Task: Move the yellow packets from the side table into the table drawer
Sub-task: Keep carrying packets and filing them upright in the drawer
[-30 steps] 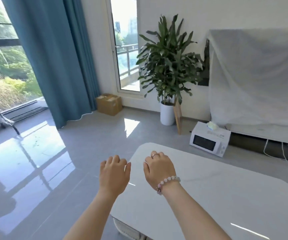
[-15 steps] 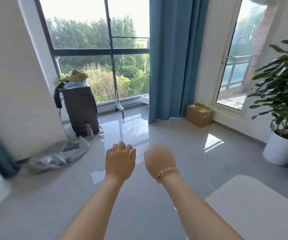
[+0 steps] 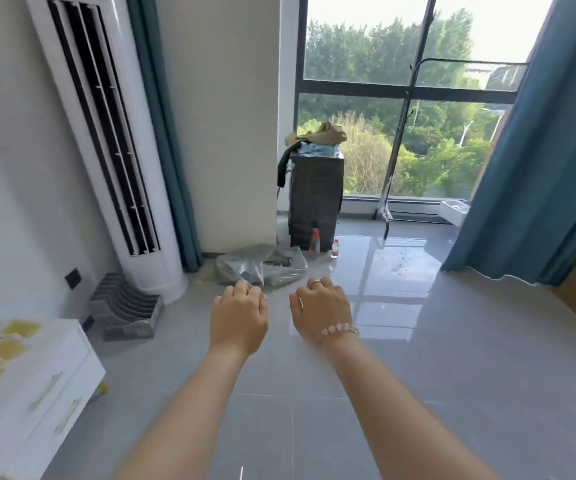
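The yellow packets (image 3: 1,351) lie scattered flat on the white surface (image 3: 63,336) at my far left. They look like pale yellow squares with lighter borders. Blur smears them and the frame's edge cuts them off, so I cannot count them. Below them, two drawer fronts (image 3: 51,393) with slim handles sit flush. My left grip (image 3: 238,317) and right grip (image 3: 323,313) hang over the grey floor (image 3: 418,375), well apart from the packets. Both are released, fingers loosely bent and holding nothing, fingertips mostly hidden behind the backs.
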A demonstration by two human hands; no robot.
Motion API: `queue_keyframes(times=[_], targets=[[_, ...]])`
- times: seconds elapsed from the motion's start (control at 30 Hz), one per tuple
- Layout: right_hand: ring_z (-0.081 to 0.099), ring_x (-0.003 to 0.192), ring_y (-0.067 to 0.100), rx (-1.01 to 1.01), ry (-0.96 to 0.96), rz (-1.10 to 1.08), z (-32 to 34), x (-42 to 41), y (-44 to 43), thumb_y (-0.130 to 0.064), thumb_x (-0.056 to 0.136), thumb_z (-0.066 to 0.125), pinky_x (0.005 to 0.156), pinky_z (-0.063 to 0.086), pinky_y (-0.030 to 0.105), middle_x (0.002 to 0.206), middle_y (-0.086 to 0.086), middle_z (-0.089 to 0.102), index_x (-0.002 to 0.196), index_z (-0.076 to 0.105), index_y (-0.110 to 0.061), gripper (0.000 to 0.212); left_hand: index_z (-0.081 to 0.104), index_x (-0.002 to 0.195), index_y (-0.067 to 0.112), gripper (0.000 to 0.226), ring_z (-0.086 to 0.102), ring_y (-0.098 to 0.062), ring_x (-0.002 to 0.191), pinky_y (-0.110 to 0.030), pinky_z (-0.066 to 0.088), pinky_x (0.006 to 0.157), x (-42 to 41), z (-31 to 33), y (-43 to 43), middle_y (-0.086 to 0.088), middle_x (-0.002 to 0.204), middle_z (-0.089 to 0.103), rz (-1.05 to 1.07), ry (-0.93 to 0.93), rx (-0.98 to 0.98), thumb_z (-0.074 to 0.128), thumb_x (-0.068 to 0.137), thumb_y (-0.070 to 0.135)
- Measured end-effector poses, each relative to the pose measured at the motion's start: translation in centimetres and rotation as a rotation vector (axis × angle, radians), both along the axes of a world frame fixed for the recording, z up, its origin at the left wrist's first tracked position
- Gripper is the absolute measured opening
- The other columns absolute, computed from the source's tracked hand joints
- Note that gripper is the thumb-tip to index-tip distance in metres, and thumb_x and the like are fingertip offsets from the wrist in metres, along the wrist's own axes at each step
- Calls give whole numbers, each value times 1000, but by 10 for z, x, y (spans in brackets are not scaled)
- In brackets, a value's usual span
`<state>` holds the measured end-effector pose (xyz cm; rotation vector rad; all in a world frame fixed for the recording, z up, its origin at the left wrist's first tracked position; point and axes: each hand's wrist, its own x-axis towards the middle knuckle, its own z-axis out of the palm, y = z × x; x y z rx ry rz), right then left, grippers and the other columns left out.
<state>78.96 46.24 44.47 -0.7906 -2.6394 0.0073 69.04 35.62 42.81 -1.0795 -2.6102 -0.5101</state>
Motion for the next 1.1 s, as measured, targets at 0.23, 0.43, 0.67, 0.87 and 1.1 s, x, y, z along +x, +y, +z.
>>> queue_keyframes(times=[0.23,0.43,0.67,0.87,1.1], targets=[[48,114,22,0,-47,214,1,-92,-4,-38,99,27,94,36,35,116,5,61,102,68,-13,48,61,104,17,35,49,-20,98,-31,33,80,-67,4,-25,0,103,57,212,45,-32,29,99,31],[47,111,23,37,-80,376,13,-171,4,-37,99,26,92,34,36,116,6,58,102,68,-11,49,63,94,9,35,52,-25,84,-34,35,70,-124,13,-20,-8,93,59,388,16,85,35,98,28],[49,107,22,35,-103,593,2,-253,-5,-36,99,26,88,36,35,110,6,60,101,67,-11,47,61,98,13,36,54,-24,89,-33,33,71,-175,1,-36,-5,100,57,580,18,35,30,98,32],[49,107,24,32,-149,806,-10,-302,-42,-34,101,24,88,37,36,111,7,59,102,66,-12,48,60,102,13,38,53,-24,92,-34,36,74,-197,-9,-71,-4,103,55,763,-14,-76,28,99,33],[47,108,25,10,-155,905,-23,-354,-84,-34,101,24,87,34,35,115,8,58,105,66,-9,49,62,100,9,36,53,-28,90,-35,35,72,-236,-21,-116,-7,100,56,872,-23,-105,33,99,30]])
